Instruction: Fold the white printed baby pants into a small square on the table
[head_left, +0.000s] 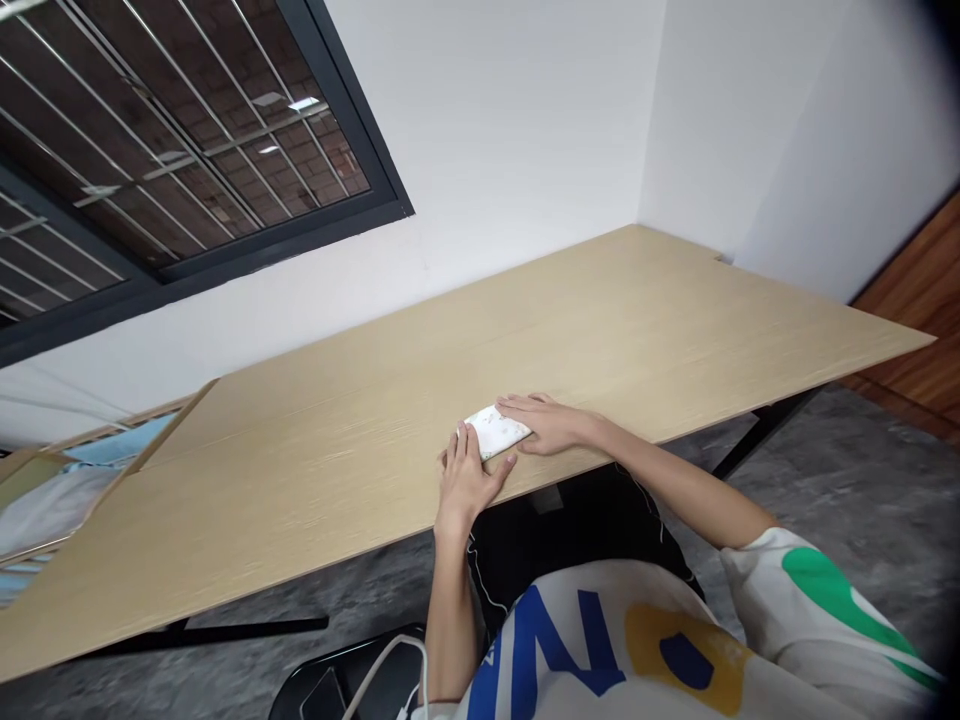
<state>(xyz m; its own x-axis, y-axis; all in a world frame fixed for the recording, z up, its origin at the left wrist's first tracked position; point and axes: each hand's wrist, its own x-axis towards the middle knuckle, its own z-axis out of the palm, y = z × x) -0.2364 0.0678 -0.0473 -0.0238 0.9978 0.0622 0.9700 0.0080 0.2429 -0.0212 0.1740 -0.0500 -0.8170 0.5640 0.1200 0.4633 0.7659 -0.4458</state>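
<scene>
A small white folded cloth or packet with a faint coloured print lies on the light wood table near its front edge. My left hand holds its left side, fingers curled over the edge and the thumb stretched along the near side. At the right end, my right hand has its fingers laid over the far corner and its thumb by the near corner. Both hands touch the white piece, and their fingers cover its two ends. Whether it is cloth or paper I cannot tell.
A wooden crib-like frame with blue and white bedding adjoins the table's left end. Behind the table are a white wall and a barred window. A black chair with a pale cable stands below, left of my body.
</scene>
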